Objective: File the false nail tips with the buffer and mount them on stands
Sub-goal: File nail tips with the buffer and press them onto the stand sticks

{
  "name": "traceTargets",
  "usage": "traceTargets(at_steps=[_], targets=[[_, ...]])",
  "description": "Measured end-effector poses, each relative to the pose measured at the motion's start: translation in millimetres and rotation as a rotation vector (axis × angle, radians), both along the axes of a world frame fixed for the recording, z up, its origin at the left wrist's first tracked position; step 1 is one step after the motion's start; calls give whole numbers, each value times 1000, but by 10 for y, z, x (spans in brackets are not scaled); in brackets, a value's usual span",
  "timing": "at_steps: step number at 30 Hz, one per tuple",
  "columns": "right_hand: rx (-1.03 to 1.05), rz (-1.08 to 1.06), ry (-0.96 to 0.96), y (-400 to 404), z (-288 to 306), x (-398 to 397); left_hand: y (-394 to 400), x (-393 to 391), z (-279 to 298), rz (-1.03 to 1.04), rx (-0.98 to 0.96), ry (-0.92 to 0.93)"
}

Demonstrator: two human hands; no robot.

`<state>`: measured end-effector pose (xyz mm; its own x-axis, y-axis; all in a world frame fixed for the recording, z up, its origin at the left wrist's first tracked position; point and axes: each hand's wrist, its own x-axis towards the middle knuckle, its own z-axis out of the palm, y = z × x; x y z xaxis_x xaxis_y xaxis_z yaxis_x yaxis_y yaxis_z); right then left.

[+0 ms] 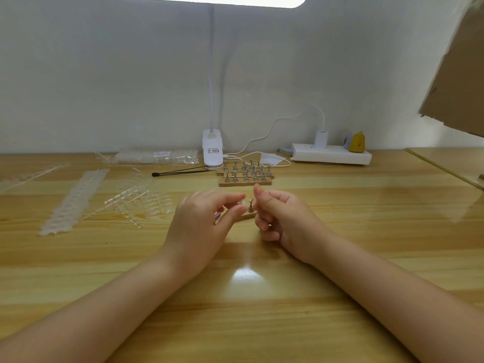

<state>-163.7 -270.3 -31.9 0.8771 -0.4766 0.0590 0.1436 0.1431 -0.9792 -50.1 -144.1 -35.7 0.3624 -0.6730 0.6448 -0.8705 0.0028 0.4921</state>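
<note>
1. Left hand: fingers curled, seemingly pinching a clear nail tip; tip barely discernible.
2. Right hand: fingers curled; contents cannot be told.
3. Stand: upright between both hands, at 3 o'clock of the tip, just beside it.

Both hands close together, left hand fingers extended, right hand curled.

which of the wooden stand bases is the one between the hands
The near base, lying alone between the left hand and right hand, with one metal stand showing. The other bases lie farther back by the lamp clip, full of stands.
</note>
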Motion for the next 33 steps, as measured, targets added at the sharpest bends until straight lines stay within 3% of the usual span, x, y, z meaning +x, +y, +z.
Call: traceTargets(at_steps=[3,8,13,21,29,33], targets=[[-16,-152,-35,-13,20,-16,1,72,-40,165,96,-158],[-750,-486,211,-52,-63,-28,-40,127,-94,215,207,-140],[-1128,-490,384,-48,-115,46,-72,120,-131,192,243,-179],[-1290,-513,507,-55,-135,111,-72,129,-137,190,193,-162],[-1310,-537,425,-38,-132,78,-64,126,-142,185,209,-162],[-1230,-530,252,-1,-112,1,-46,124,-120,163,142,-161]])
